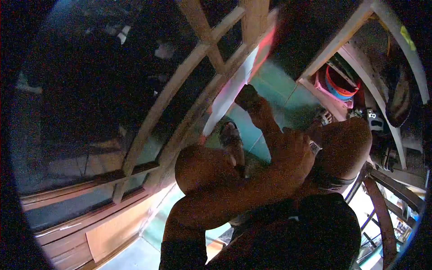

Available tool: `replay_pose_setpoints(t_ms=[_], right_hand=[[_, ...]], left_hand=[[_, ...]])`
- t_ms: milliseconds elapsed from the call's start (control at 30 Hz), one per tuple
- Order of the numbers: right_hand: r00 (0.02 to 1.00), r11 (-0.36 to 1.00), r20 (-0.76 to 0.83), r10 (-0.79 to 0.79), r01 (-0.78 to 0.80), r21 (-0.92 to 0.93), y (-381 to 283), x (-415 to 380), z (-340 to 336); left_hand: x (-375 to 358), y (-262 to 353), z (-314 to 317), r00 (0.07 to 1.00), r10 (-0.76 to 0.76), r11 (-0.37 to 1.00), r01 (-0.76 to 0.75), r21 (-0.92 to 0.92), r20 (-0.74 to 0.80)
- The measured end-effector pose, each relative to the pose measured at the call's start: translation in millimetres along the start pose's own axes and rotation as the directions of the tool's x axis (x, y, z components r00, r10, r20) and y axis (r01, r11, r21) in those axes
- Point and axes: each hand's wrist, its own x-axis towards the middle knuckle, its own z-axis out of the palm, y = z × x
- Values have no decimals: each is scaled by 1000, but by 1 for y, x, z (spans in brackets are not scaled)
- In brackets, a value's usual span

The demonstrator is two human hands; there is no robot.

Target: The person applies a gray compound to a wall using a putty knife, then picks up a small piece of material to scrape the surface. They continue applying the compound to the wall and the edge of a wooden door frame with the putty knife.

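My left hand (297, 146) is at the end of a forearm that crosses my lap, between my bent knees. Its fingers are curled; a small pale edge (315, 146) shows beside it, and what they close on is hidden. My right hand (253, 101) reaches past it to a long white strip (231, 85) beside the wooden frame (180, 76). That hand is dark and looks closed around something too dim to name. My overlapping arms hide how the hands join them.
The latticed frame leans along my left side. Below lies a green tiled floor (274, 85), with my sandalled foot (230, 132) close by. On the right stand wooden bars (335, 42), a pink container (335, 92) with a red and blue round item, and metal parts (375, 121).
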Motion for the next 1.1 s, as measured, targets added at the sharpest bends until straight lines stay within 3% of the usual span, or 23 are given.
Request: replay_pose_setpoints(t_ms=[33,67,100,133,167,200,233,267,333,400,433,467,533,600,633,667,700,767,867,933,1000,1100], right_hand=[[993,946,-65,-98,114,304,-24,2,-2],[970,790,-162,-178,240,565,-36,5,-8],[950,951,-92,-300,290,-102,-34,7,-28],[945,950,-119,-304,291,-118,-36,15,-26],[966,860,-223,-134,225,458,-38,26,-16],[976,448,-211,50,167,878,-39,34,-13],[978,358,-181,106,132,924,-44,36,-26],[973,360,-205,104,155,920,-29,47,-30],[956,728,-291,38,173,663,2,69,-39],[938,691,-334,96,179,701,-8,60,-59],[969,231,-208,136,173,957,-25,56,-74],[992,-290,-79,98,104,951,-42,51,-87],[977,-255,-108,183,153,955,-69,44,-104],[954,-219,-125,272,188,957,-67,41,-108],[918,128,-285,277,259,957,-62,42,-109],[874,460,-428,228,291,839,-51,45,-107],[872,458,-426,242,284,842,-31,50,-104],[819,722,-556,143,298,624,11,59,-97],[778,619,-574,256,325,715,92,72,-47],[725,619,-602,334,313,721,121,75,-21],[815,532,-290,502,-26,847,142,70,-1],[785,480,-360,505,92,873,214,88,68]], left_hand=[[0,0,7,1000,13,1000,-13,7,-11],[2,-2,15,998,-6,998,3,-65,-54],[4,-2,19,995,-23,991,9,-136,-98],[6,-4,16,993,1,993,-15,-121,-116],[6,-8,13,998,53,994,-55,-98,-27],[5,-10,11,993,99,993,-94,-78,66],[4,-10,11,991,118,991,-115,-64,55],[3,-10,15,995,98,994,-99,-46,-10],[1,-13,14,993,91,995,-93,-22,-76],[0,-18,13,985,109,990,-120,-75,-136],[-1,-18,15,982,124,989,-134,-67,-140],[-2,-16,17,981,110,987,-127,-96,-158],[0,-15,20,979,107,984,-129,-124,-175],[0,-14,20,991,129,974,-130,-187,-20],[-1,-13,20,991,136,972,-136,-191,-13],[-1,-13,19,991,136,974,-135,-181,-4],[-2,-14,19,991,137,976,-134,-171,6],[-4,-14,19,989,145,976,-143,-162,-3],[-5,-15,17,989,142,975,-148,-164,-46],[-5,-17,14,988,138,973,-148,-178,-68],[-3,-19,10,987,161,964,-157,-213,-1],[-6,-30,-15,982,188,960,-185,-212,-5]])
